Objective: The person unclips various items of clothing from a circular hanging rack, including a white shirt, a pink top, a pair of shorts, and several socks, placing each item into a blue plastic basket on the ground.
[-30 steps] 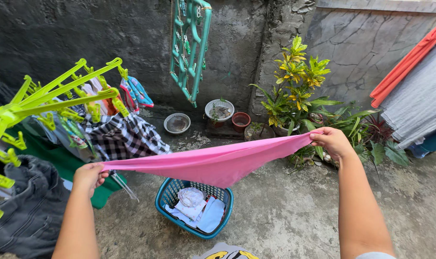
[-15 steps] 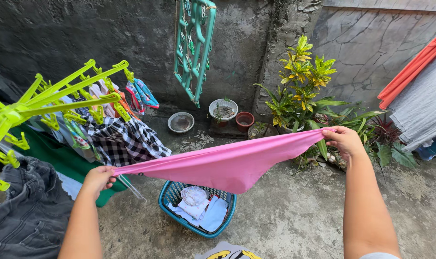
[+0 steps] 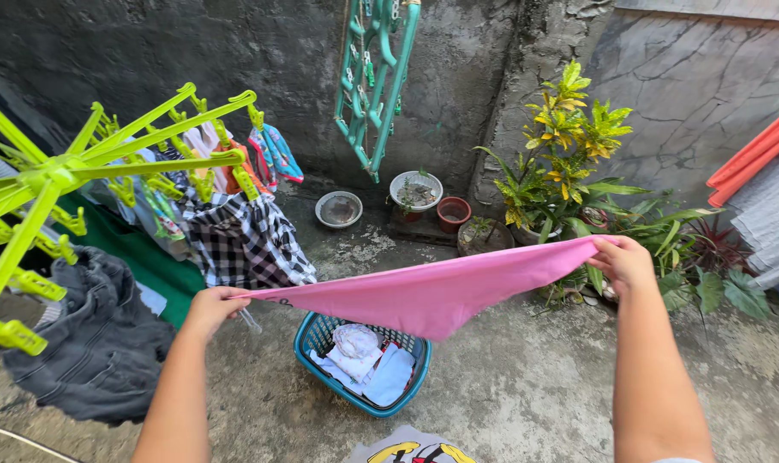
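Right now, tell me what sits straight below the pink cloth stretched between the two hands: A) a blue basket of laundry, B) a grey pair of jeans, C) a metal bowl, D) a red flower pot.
A: the blue basket with pale laundry inside stands on the ground under the sagging middle of the pink cloth.

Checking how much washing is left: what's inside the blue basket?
The blue basket holds white and pale blue laundry. The pink cloth hides its far rim, and anything underneath can't be seen.

Lime-green peg hanger [image 3: 81, 171] cut off at left edge; blue basket's [image 3: 317, 339] far rim behind pink cloth [image 3: 432, 296].
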